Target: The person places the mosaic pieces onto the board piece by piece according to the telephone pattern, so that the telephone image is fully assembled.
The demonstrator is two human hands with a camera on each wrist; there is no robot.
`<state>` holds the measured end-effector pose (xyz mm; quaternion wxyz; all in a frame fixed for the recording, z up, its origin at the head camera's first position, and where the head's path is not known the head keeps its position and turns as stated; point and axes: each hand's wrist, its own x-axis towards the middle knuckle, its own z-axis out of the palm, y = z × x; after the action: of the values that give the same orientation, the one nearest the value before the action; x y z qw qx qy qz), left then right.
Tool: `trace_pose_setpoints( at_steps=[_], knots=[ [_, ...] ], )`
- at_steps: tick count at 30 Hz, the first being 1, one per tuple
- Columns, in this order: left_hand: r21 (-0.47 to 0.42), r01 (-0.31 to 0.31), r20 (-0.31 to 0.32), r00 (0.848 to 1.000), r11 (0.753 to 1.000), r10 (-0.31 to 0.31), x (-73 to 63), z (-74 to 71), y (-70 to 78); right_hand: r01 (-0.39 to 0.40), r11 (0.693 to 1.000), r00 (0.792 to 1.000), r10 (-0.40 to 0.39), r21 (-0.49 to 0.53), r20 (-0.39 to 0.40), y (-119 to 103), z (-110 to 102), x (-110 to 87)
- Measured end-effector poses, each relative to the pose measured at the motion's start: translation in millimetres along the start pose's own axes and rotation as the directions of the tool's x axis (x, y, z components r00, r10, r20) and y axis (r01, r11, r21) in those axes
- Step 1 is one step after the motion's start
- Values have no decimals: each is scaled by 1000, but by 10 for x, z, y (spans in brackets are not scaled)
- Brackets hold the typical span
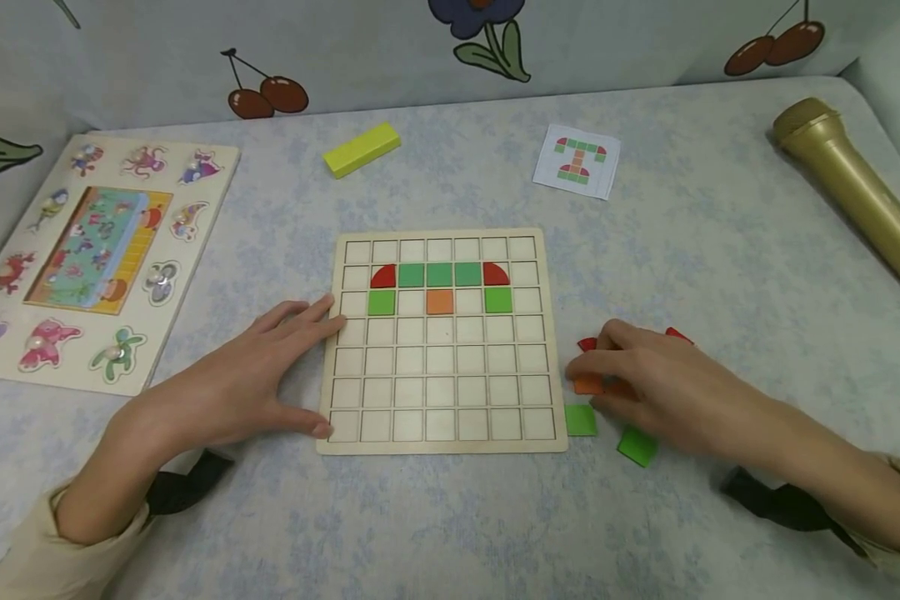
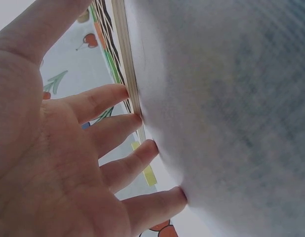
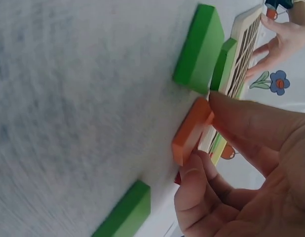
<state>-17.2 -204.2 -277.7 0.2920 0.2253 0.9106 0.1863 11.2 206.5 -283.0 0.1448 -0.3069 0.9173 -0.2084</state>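
Observation:
A wooden grid board (image 1: 408,448) lies in the middle of the table. Its upper cells hold red quarter-round tiles (image 1: 496,273), dark green squares (image 1: 438,274), light green squares (image 1: 382,302) and one orange square (image 1: 440,302). My left hand (image 1: 251,379) is spread at the board's left side, with thumb and fingertips at its edge. Right of the board, my right hand (image 1: 648,379) pinches an orange square tile (image 3: 191,131) between thumb and fingers, low over the table. Green tiles (image 1: 581,421) lie beside that hand, and red pieces (image 1: 678,335) show partly behind it.
A card (image 1: 577,162) with a printed tile pattern lies beyond the board, and a yellow block (image 1: 362,150) lies to its left. On the far left is a picture puzzle board (image 1: 202,250) with animal pieces. A gold microphone (image 1: 855,192) lies at the far right.

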Motion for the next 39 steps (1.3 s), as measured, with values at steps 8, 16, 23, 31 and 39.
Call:
trace_pose_setpoints(
  at_steps=[8, 16, 23, 31, 39],
  knots=[
    [-1, -3, 2, 1000, 1000, 3, 2, 2, -1, 22, 998, 999, -20, 53, -34, -14, 24, 25],
    [-1, -7, 2, 1000, 1000, 7, 11, 2, 1, -11, 997, 999, 14, 76, -33, -16, -4, 74],
    [2, -6, 2, 1000, 1000, 6, 4, 2, -4, 20, 994, 998, -13, 106, -65, -153, -46, 252],
    [7, -8, 2, 1000, 1000, 8, 1, -2, -6, 80, 984, 997, -80, 158, -10, -421, -30, 731],
    [0, -5, -2, 1000, 1000, 5, -5, -5, 8, 99, 977, 995, -103, 188, 7, -570, 6, 1129]
  ],
)
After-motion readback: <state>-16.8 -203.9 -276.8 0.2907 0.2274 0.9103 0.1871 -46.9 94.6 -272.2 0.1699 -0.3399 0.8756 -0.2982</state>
